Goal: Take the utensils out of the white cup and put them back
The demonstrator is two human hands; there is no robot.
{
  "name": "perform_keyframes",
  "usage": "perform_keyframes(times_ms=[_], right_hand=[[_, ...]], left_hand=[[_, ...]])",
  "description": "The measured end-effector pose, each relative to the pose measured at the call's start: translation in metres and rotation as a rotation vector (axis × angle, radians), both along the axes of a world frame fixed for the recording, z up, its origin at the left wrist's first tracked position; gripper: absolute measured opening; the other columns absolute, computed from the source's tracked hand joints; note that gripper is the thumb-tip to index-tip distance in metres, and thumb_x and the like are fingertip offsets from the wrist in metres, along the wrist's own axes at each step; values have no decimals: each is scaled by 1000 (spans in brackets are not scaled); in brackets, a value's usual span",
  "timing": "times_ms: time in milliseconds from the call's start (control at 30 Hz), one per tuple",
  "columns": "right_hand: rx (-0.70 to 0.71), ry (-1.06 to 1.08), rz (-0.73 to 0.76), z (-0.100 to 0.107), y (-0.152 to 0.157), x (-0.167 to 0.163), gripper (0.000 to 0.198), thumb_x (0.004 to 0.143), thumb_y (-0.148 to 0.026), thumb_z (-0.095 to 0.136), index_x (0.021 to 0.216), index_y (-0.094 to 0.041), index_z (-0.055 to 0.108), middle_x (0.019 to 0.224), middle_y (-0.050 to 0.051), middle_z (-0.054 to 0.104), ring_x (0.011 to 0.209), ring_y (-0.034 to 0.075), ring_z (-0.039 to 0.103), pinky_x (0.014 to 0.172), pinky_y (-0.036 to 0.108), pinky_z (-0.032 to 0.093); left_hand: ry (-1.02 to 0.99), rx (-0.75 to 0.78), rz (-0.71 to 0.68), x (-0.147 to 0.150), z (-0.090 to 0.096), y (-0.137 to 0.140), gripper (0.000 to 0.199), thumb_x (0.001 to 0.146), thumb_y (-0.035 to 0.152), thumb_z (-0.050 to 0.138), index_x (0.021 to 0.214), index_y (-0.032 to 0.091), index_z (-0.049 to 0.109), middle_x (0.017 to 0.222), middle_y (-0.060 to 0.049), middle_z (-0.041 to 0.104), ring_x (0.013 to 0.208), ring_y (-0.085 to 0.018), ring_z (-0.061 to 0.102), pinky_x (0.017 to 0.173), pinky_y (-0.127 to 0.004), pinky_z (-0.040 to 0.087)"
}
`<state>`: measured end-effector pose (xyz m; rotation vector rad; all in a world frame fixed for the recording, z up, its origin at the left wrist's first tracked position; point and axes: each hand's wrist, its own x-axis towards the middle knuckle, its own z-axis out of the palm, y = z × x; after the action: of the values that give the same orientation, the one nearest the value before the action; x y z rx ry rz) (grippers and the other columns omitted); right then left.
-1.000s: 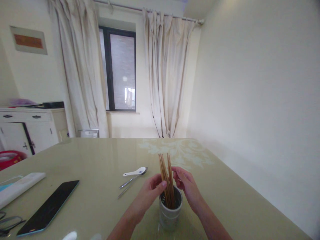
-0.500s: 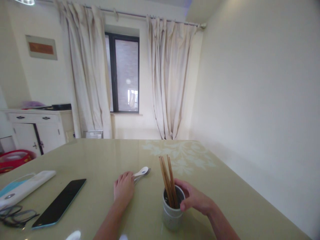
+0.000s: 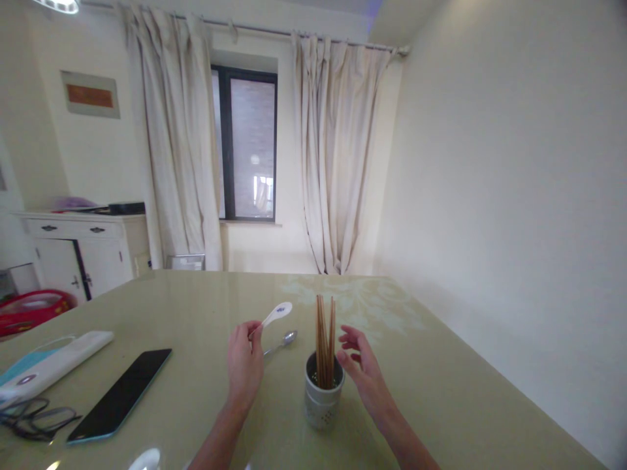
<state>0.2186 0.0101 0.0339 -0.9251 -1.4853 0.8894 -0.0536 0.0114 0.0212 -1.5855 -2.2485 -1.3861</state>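
Between the fingers of my left hand (image 3: 245,356) is a white spoon (image 3: 278,313) with a dark mark in its bowl, raised off the tabletop. Just below it a metal spoon (image 3: 288,339) lies on the table, its handle end partly hidden by that hand. Several wooden chopsticks (image 3: 324,339) stand upright in a grey holder (image 3: 323,408) with small holes in its side. My right hand (image 3: 361,359) is just right of the holder, fingers apart and holding nothing.
On the left of the glossy table (image 3: 206,300) are a black phone (image 3: 122,395), eyeglasses (image 3: 36,418), and a long white case (image 3: 63,365) beside something light blue. A wall (image 3: 514,196) runs along the right side. A white cabinet (image 3: 98,254) stands at the far left.
My left hand has lifted the white spoon away from the metal one. The chopstick holder has shifted slightly left and more upright, and my right hand has let go of it.
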Motion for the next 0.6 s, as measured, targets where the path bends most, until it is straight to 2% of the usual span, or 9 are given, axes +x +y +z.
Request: perform_keyframes(times_ms=[67,133,200,300,367,433,500,600], right_hand=[[161,10,-194,3,-4,3,57,90,-68,70,122,-22,66,104,10,68,97,28,63,87,41,51],[301,-2,-214,5,-12,2,48,94,-59,70,125,-23,66,102,8,68,93,27,62,85,39,52],[362,-2,-153,7,-22,-1,42,97,-54,69,126,-24,67,104,9,70,92,26,65,83,37,54],[320,72,-145,8,-29,-5,32,100,-53,65,106,-23,73,91,8,72,77,23,67,69,33,58],[275,159,-229,11,-28,-4,33,98,-56,67,97,-23,72,82,5,70,66,20,66,59,30,57],[248,235,-322,17,-24,1,35,94,-58,73,98,-23,73,81,4,71,62,19,66,56,30,58],[237,262,-361,23,-19,8,37,90,-58,77,98,-22,74,78,4,71,62,19,67,56,30,58],[231,195,-334,26,-11,15,39,86,-58,81,99,-22,75,77,4,72,64,21,66,57,31,57]], left_hand=[[-133,281,-75,19,7,-11,31,106,41,44,105,19,65,101,-9,70,95,-24,65,87,-34,53],[-153,430,-265,43,11,-26,25,106,40,50,99,23,67,93,-5,69,90,-22,64,84,-33,52],[-115,455,-477,67,11,-40,21,105,36,56,96,25,71,88,-3,69,88,-21,64,82,-31,51],[-92,407,-658,86,10,-51,19,104,35,57,101,27,74,89,-3,71,89,-21,66,84,-31,52],[-148,363,-609,81,10,-47,27,106,39,50,113,26,72,100,-6,74,95,-22,66,89,-34,53],[-218,299,-422,63,9,-34,36,107,41,42,121,22,69,109,-9,73,98,-24,66,91,-37,54],[-173,119,-266,40,6,-19,37,105,39,42,116,18,70,112,-13,73,101,-27,66,94,-40,53],[83,-233,-92,9,-6,-4,34,99,30,46,113,18,74,121,-16,73,116,-34,62,100,-49,49]])
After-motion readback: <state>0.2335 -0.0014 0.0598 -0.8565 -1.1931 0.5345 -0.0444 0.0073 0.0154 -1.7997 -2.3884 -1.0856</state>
